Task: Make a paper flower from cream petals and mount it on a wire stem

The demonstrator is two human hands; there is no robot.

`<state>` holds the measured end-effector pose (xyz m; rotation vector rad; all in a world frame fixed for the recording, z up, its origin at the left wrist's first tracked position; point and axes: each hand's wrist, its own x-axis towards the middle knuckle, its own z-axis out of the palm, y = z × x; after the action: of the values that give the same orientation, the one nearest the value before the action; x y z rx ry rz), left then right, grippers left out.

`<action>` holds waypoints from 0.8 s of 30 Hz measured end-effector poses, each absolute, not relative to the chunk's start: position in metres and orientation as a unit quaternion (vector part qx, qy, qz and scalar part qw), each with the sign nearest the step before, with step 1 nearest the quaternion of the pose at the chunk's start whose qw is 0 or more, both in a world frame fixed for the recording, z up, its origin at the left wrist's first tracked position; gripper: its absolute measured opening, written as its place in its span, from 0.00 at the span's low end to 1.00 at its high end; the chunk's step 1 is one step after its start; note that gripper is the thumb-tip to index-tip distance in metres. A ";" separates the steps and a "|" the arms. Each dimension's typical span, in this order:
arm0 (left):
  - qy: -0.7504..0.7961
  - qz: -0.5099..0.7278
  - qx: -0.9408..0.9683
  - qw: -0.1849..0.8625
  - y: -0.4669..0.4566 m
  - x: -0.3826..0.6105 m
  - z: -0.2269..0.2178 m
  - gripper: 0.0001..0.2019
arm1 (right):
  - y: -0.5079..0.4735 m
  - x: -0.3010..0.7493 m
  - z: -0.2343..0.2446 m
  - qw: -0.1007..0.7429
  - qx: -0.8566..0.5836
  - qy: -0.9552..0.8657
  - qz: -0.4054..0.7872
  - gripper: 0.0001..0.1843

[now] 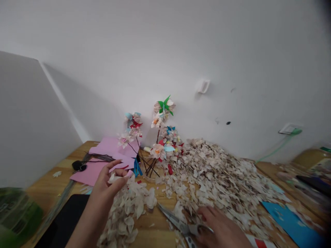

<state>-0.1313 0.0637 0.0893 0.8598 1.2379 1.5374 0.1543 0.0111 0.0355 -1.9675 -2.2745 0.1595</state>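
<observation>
My left hand (108,182) is raised over a pile of pale petal-shaped husk pieces (129,210) and pinches one small pale piece (115,177) between thumb and fingers. My right hand (222,229) rests low on the wooden table (152,225), fingers curled at the handles of grey scissors (178,222) whose blades point up and left. A large heap of pale scraps (217,172) spreads in front of that hand. Handmade paper flowers (160,137) on dark stems stand against the wall.
Pink paper sheets (103,162) lie at the back left beside a black object (77,166). A black flat item (64,220) and a blurred green thing (18,217) sit at the left. Blue paper (292,220) lies right, and a green cable (274,150) runs to a wall socket.
</observation>
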 end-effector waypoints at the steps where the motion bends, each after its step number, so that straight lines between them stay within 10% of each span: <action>1: 0.508 0.633 0.353 0.466 0.063 -0.133 0.091 0.27 | 0.019 0.143 0.051 0.080 -0.647 -0.758 0.034 0.14; 6: 0.518 0.634 0.367 0.442 0.059 -0.138 0.096 0.27 | 0.082 0.062 0.095 0.154 -0.593 -0.791 0.016 0.09; 24: 0.484 0.645 0.376 0.456 0.062 -0.137 0.094 0.28 | 0.181 -0.027 0.034 0.086 -0.656 -0.750 -0.009 0.16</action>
<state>-0.1369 0.0619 0.0939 0.9267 1.1940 1.5902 -0.0271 0.1806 0.0342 -1.9538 -2.2346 -0.0275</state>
